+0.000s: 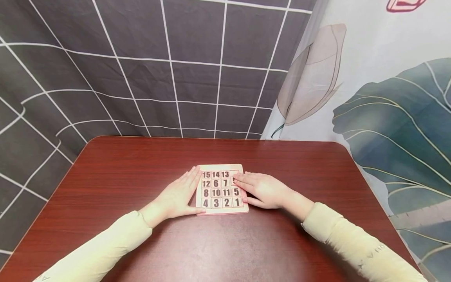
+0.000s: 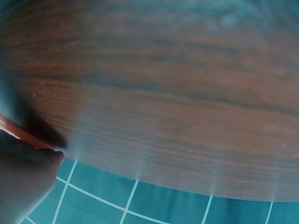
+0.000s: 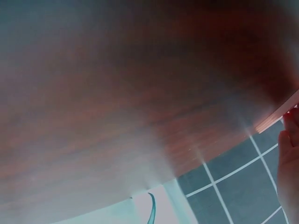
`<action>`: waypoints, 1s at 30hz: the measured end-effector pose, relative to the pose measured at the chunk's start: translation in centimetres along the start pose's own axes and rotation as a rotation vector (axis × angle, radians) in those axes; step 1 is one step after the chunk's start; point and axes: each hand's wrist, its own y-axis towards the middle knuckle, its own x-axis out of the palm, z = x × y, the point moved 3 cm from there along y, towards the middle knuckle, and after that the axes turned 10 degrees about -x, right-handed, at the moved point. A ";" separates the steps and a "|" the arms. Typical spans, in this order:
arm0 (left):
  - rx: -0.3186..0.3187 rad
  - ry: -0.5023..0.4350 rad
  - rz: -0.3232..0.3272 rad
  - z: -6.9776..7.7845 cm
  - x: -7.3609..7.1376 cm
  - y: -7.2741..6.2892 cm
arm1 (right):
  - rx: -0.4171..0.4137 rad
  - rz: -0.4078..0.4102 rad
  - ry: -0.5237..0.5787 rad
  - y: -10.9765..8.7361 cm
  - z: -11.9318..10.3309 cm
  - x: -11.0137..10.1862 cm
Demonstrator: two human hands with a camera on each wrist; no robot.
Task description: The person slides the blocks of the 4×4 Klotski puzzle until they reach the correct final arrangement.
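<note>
A number slide puzzle with a cream frame and a pinkish side lies on the table, its tiles in rows from 15, 14, 13 down to 4, 3, 2, 1. My left hand rests along its left edge, fingers straight and thumb spread onto the lower left corner. From the other side, my right hand touches the tile at the right end of the second row. Its fingertips hide most of that tile, and the thumb lies against the right edge. The slot at the top right holds no tile. Both wrist views catch only part of a hand.
The dark red wooden table has rounded far corners. Behind it hangs a grey curtain with a white grid. A pale curtain with large leaf shapes hangs at the right.
</note>
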 end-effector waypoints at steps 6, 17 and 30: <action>0.005 0.017 0.005 0.0 -0.1 0.1 | -0.009 0.024 -0.020 -0.2 -1.0 -0.1; 0.004 0.015 0.005 0.1 -0.1 0.0 | -0.010 0.021 -0.028 0.6 -0.2 -0.1; 0.003 0.007 0.002 -0.1 0.2 0.0 | -0.014 0.001 -0.020 3.2 0.9 0.3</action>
